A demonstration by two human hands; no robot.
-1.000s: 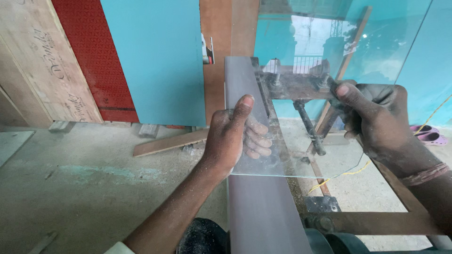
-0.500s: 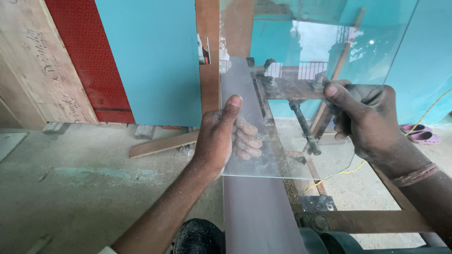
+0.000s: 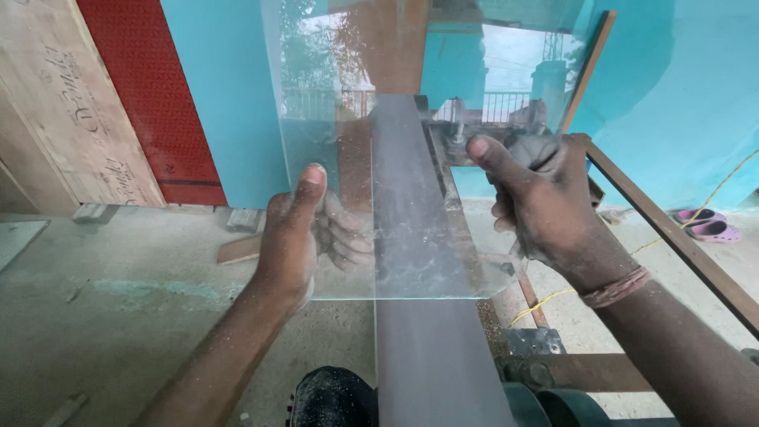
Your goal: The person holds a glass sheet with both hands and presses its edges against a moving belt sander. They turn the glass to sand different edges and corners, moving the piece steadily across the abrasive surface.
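We hold a clear glass pane [image 3: 411, 198] upright over the grey sanding belt [image 3: 431, 348]; left hand [image 3: 296, 237] clamps its left edge, thumb in front, fingers [image 3: 344, 241] behind; right hand [image 3: 538, 202] closed on the right edge; pane looks stiff, brittle, dusty-slick, sharp-edged; best gripped at the side edges.

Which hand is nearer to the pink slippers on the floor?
Right. The right hand grips the right edge of the glass pane, on the same side as the pink slippers. The left hand holds the pane's left edge, farther away.
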